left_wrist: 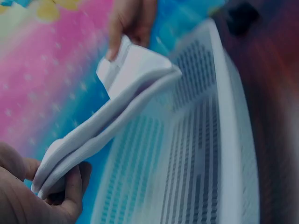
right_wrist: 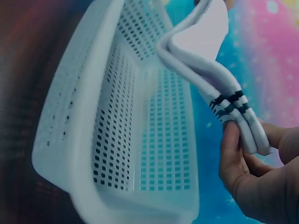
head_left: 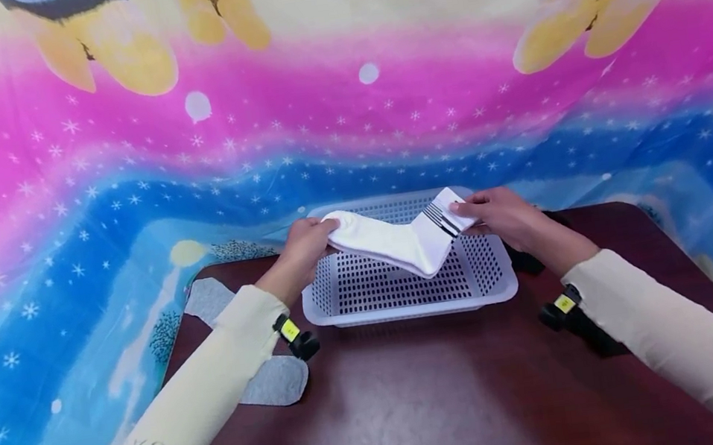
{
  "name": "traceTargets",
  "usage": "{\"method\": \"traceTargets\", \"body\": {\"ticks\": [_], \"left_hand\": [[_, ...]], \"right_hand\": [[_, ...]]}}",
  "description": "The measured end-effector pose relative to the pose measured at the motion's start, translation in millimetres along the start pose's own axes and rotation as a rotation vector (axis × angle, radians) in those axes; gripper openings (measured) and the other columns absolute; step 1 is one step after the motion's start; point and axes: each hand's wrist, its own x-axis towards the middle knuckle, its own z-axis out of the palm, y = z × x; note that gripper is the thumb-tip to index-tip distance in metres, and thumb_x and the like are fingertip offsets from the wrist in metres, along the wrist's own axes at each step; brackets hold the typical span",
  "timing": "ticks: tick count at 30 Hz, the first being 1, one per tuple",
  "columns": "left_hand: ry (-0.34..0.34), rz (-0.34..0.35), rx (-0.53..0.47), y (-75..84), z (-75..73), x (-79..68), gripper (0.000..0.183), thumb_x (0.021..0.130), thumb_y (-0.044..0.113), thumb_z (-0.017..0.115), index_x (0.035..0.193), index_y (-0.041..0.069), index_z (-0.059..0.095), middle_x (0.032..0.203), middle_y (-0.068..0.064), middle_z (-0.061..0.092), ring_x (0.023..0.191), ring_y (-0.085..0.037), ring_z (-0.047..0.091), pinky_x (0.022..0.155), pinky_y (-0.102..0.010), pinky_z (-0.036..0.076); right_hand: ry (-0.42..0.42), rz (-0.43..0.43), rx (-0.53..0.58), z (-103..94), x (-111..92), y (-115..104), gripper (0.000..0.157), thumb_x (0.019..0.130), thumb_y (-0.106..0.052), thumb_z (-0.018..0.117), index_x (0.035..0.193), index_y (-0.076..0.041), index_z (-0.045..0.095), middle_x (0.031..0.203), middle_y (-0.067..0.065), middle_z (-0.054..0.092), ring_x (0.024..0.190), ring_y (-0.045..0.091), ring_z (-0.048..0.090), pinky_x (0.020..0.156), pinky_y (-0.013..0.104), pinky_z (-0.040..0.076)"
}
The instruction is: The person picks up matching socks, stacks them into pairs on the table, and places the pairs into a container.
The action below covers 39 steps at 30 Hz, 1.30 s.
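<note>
From the head: holding white socks over the open top of the basket, clasping the toe end in the left hand and pinching the striped cuff in the right hand. Bent at the heel, with the heel lowest, well apart from the basket floor. Set below on a dark table, near the far edge. On the same table: grey cloth either side of the left sleeve, too covered to tell one piece from two; black cloth, apparently, partly under the right sleeve. Closed off behind by a pink and blue backdrop.

From the left wrist, somewhat blurred: gripping both layers of the toe end between thumb and fingers, with a narrow gap between the layers. Beyond, clamped on the cuff with the right hand.

From the right wrist: pinching both layers at the cuff, just past the dark stripes. Just beside, to the left: perforated basket walls.
</note>
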Motion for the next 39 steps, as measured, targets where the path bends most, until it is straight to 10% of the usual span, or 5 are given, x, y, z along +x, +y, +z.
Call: {"method": "traceTargets", "body": {"ticks": [13, 22, 34, 39], "left_hand": [[0.062, -0.034, 0.197, -2.9, 26.2, 48.6, 0.039, 0.096, 0.009, 0.052, 0.131, -0.006, 0.048, 0.122, -0.018, 0.058, 0.104, -0.027, 0.063, 0.087, -0.035, 0.054], [0.115, 0.008, 0.480, -16.5, 36.0, 56.6, 0.042, 0.093, 0.006, 0.044, 0.134, -0.004, 0.045, 0.127, -0.019, 0.054, 0.113, -0.029, 0.054, 0.095, -0.037, 0.048], [0.033, -0.036, 0.491, -34.2, 41.8, 61.7, 0.031, 0.096, 0.009, 0.042, 0.123, -0.002, 0.050, 0.117, -0.016, 0.056, 0.101, -0.026, 0.055, 0.090, -0.037, 0.048], [0.024, -0.061, 0.480, -35.6, 43.0, 63.3, 0.033, 0.095, 0.009, 0.042, 0.124, -0.002, 0.051, 0.118, -0.016, 0.057, 0.103, -0.027, 0.056, 0.091, -0.037, 0.049]], "right_hand": [[0.078, 0.124, -0.337, 17.6, 49.6, -5.9, 0.048, 0.095, -0.027, 0.060, 0.132, 0.003, 0.051, 0.118, 0.019, 0.061, 0.099, 0.029, 0.067, 0.079, 0.034, 0.056], [-0.023, 0.182, -0.618, 34.5, 74.8, 6.3, 0.031, 0.093, -0.020, 0.061, 0.111, 0.006, 0.061, 0.098, 0.016, 0.061, 0.082, 0.024, 0.066, 0.080, 0.037, 0.056], [-0.206, 0.172, -0.857, 34.1, 86.0, 15.4, 0.021, 0.093, -0.012, 0.058, 0.074, -0.006, 0.052, 0.055, -0.001, 0.034, 0.047, 0.009, 0.027, 0.048, 0.023, 0.029], [-0.292, 0.190, -0.896, 35.4, 80.4, 14.9, 0.022, 0.094, -0.020, 0.059, 0.103, -0.001, 0.054, 0.077, 0.005, 0.043, 0.059, 0.013, 0.036, 0.060, 0.028, 0.037]]}}
